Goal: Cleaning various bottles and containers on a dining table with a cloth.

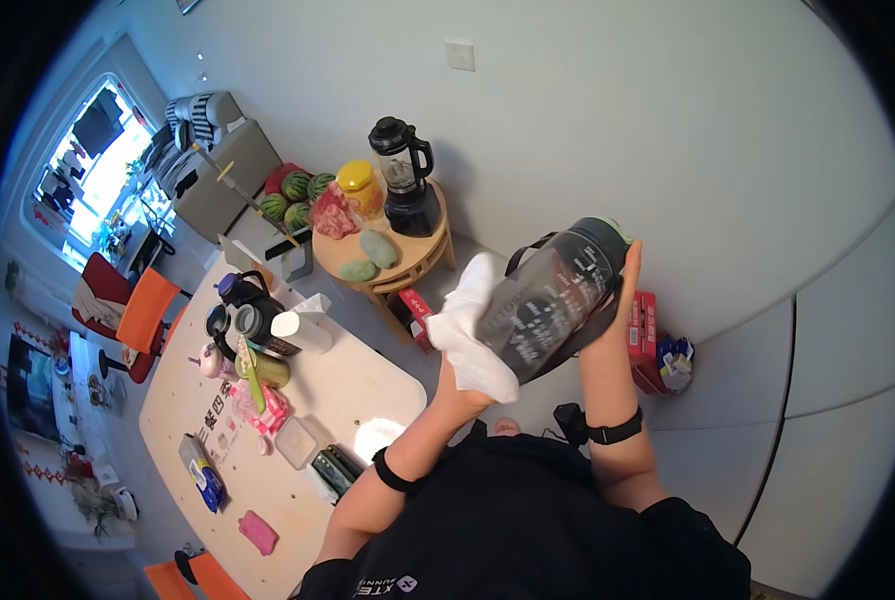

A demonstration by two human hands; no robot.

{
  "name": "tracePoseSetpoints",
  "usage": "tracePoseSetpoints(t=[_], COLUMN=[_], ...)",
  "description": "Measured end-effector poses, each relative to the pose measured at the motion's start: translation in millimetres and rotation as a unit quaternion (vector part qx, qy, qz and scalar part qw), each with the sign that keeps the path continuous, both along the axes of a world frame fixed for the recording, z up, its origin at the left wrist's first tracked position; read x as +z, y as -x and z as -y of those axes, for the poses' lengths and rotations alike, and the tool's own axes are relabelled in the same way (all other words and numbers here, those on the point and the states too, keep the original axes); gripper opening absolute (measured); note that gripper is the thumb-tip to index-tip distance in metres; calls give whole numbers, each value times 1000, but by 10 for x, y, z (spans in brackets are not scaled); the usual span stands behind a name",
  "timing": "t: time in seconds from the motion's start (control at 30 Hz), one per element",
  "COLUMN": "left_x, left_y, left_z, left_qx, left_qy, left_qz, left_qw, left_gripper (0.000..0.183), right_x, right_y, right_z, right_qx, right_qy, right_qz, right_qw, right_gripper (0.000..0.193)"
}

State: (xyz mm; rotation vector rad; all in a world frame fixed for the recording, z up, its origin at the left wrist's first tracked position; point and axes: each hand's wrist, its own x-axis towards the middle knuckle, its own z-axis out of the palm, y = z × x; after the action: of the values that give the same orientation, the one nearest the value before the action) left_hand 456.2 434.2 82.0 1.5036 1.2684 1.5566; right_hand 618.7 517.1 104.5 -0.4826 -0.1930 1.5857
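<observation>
A large dark translucent water bottle [553, 290] with pale markings is held up in front of me, tilted, its lid end toward the upper right. My right hand [628, 283] grips it near the green-edged lid, with a dark strap hanging along its side. Over the bottle's base lies a white cloth [470, 335]. My left hand [460, 398] presses this cloth against the base from below, its fingers mostly hidden under the folds.
To the left, a pale table [378, 385] bears several bottles, a white cup [301, 332], a clear box [296, 443], a wipes pack [202, 473] and a pink cloth [258, 533]. Beyond, a round wooden stand [408, 262] carries a blender [405, 180]. Red boxes [644, 330] stand by the wall.
</observation>
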Motion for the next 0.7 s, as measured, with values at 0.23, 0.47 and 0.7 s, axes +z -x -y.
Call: tracePoseSetpoints(t=[0.23, 0.47, 0.7], left_x=[141, 16, 274], left_y=[185, 135, 438], left_z=[141, 62, 81], left_qx=[-20, 79, -194], left_qy=[96, 61, 202], left_qz=[91, 228, -95], left_qw=[991, 969, 955], left_gripper=[33, 29, 40], right_x=[-319, -534, -79], right_y=[131, 187, 149], right_z=[-43, -59, 112], right_qx=[142, 122, 26], right_qy=[15, 76, -92], right_qz=[16, -48, -15], right_qw=[990, 988, 995], right_gripper=[59, 59, 52])
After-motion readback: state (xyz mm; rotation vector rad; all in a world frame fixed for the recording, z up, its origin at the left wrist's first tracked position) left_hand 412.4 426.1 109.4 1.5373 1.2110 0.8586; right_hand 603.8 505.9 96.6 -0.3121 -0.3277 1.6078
